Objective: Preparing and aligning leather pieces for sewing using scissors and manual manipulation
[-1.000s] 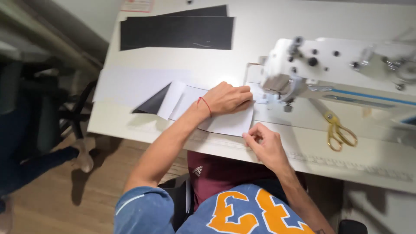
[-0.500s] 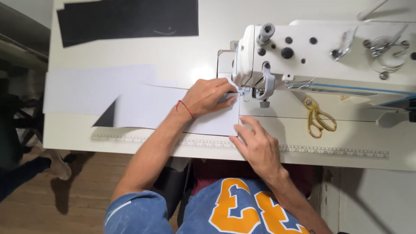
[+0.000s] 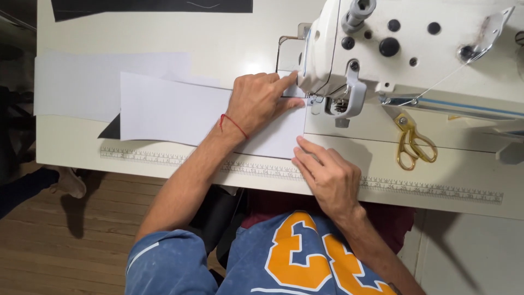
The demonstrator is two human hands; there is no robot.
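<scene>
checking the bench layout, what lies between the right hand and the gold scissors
In the head view, only bare table top lies between the right hand and the gold scissors.

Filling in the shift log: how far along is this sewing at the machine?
Done: the white piece lies flat with its right edge at the presser foot. In hand: left hand presses it beside the needle, right hand steadies the near corner. Left: nearly its whole length lies unfed; no stitching is visible.

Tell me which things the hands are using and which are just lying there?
In use:
left hand
right hand
white rectangular paper sheet
white sewing machine

Lying about:
gold metal scissors
black fabric strip
second white paper sheet
</scene>
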